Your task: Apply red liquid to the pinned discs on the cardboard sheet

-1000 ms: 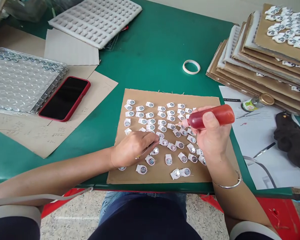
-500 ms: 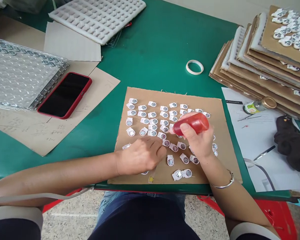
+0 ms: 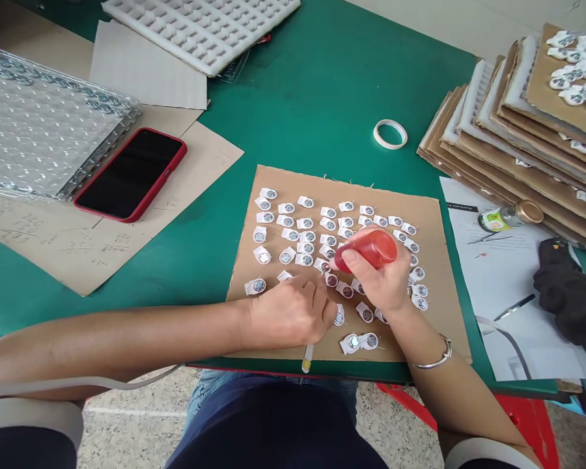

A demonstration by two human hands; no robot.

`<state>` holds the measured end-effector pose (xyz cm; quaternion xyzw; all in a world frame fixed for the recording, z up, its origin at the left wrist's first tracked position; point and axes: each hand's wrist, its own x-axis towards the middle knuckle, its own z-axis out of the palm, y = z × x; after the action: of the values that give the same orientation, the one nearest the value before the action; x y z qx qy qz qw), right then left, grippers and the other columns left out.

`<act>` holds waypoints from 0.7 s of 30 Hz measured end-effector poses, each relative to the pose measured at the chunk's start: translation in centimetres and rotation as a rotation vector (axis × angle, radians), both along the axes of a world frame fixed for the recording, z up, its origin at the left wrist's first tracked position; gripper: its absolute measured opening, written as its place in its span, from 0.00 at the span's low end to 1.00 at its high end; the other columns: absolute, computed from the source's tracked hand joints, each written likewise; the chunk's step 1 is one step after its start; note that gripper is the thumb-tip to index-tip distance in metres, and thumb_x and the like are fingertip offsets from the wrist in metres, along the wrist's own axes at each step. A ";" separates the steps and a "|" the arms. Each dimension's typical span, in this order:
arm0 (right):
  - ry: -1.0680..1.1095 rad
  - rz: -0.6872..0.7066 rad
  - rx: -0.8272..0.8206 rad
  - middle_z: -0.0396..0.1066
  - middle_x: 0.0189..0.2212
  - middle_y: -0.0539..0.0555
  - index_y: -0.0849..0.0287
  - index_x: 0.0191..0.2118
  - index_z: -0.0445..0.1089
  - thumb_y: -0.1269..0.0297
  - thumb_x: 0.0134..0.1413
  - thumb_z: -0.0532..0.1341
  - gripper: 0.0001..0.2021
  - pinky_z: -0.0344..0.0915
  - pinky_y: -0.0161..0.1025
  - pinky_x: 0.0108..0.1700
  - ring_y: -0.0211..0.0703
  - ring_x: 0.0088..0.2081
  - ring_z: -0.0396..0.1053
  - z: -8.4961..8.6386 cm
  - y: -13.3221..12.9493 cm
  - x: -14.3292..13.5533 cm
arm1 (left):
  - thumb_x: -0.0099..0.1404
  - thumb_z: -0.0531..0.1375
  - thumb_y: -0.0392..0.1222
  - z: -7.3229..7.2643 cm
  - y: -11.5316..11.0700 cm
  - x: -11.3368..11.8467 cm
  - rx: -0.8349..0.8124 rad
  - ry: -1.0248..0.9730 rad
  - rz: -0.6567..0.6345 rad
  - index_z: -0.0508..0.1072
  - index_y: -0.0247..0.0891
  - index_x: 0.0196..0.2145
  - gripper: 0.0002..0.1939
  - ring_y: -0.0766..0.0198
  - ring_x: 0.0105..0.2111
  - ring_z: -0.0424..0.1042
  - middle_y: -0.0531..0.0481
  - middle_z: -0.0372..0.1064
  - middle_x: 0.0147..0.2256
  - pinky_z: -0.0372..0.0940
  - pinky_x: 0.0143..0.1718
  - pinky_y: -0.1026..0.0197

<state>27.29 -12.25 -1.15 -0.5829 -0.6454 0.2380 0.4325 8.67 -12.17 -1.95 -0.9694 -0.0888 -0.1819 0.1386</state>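
My right hand [image 3: 383,277] is wrapped round a red squeeze bottle [image 3: 368,251], tilted with its narrow end down and to the left. My left hand [image 3: 293,312] is closed, low over the board. From under it sticks out a slim whitish stick [image 3: 307,357] with a yellowish end; its other end is hidden by the fingers. Beneath both hands lies a brown cardboard sheet [image 3: 241,260] bearing several rows of small white tabs with round silvery discs [image 3: 262,255]. The bottle's tip is near discs in the middle of the sheet, close to my left fingertips; whether it touches cannot be seen.
A roll of tape [image 3: 390,135] lies on the green table [image 3: 322,98]. At right are stacked cardboard sheets [image 3: 488,153], a small jar [image 3: 510,216], papers [image 3: 473,273] and a dark cloth-like bundle [image 3: 566,280]. At left lie a phone [image 3: 131,174], clear tray [image 3: 43,130] and white tray [image 3: 205,29].
The view has shifted slightly. My left hand has moved a little right, and more of the stick shows below it. The bottle has moved slightly left and lower, nearer my left fingers.
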 end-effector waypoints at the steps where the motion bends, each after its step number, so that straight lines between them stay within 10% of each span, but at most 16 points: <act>1: -0.005 0.005 0.008 0.70 0.29 0.51 0.57 0.33 0.68 0.60 0.46 0.64 0.09 0.69 0.43 0.35 0.41 0.30 0.70 0.0 0.0 0.0 | 0.60 0.53 0.29 0.0 0.0 0.0 0.001 -0.002 0.001 0.68 0.31 0.30 0.05 0.61 0.23 0.69 0.41 0.73 0.29 0.60 0.20 0.61; 21: -0.112 0.030 0.137 0.69 0.27 0.51 0.56 0.30 0.68 0.61 0.50 0.62 0.05 0.68 0.43 0.34 0.40 0.30 0.68 0.5 0.3 -0.3 | 0.60 0.52 0.28 0.0 -0.1 0.1 0.010 -0.043 0.021 0.67 0.31 0.29 0.06 0.61 0.22 0.69 0.39 0.73 0.27 0.60 0.19 0.61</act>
<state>26.97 -11.95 -0.66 -0.5545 -0.6919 0.1669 0.4311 8.81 -12.25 -1.92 -0.9636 -0.1009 -0.2017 0.1434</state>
